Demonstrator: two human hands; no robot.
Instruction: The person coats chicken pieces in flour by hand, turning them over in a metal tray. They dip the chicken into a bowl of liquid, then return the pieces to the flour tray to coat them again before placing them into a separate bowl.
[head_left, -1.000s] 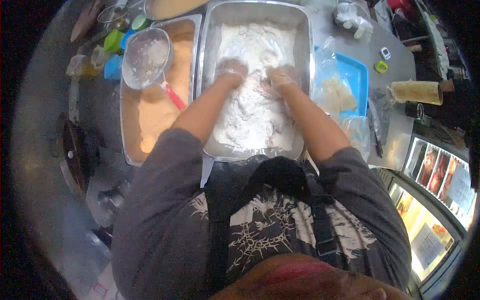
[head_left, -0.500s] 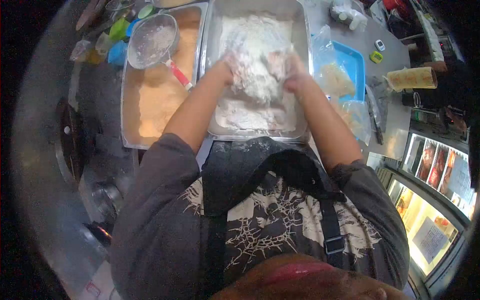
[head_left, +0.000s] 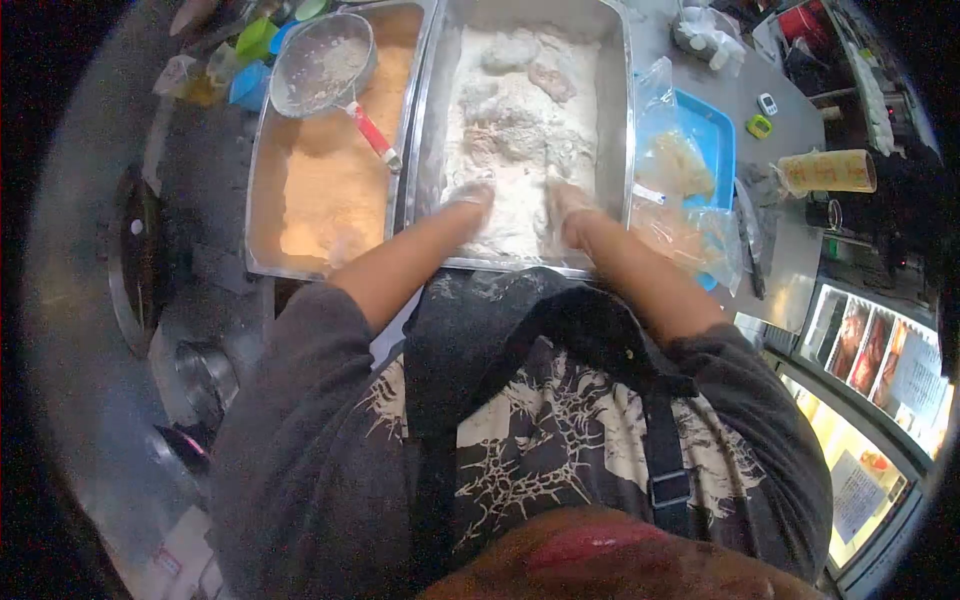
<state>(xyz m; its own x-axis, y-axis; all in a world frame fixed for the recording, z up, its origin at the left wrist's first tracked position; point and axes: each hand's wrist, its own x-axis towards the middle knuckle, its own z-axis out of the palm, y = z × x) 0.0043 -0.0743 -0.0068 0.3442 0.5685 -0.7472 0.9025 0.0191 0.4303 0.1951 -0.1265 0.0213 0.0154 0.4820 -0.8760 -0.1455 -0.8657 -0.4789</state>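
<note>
A deep metal tray [head_left: 621,130] holds white flour [head_left: 515,205], with several flour-coated pieces of food [head_left: 515,130] lying in its middle and far part. My left hand [head_left: 470,203] is in the near left part of the flour, dusted white, its fingertips sunk or hidden in it. Opposite it, my right hand [head_left: 568,208] rests in the flour near the right wall, also coated, its fingers partly buried. Both hands are on the near side of the coated pieces, apart from each other.
Left of the flour stands a tray [head_left: 256,215] of orange powder, with a red-handled sieve [head_left: 325,65] across its far end. To the right are a blue tray [head_left: 712,120], plastic bags [head_left: 680,165], two small timers [head_left: 759,126] and a patterned cup stack [head_left: 828,171].
Both hands have moved back toward my body from the middle of the flour. The coated pieces they were among now lie uncovered. The view has shifted slightly.
</note>
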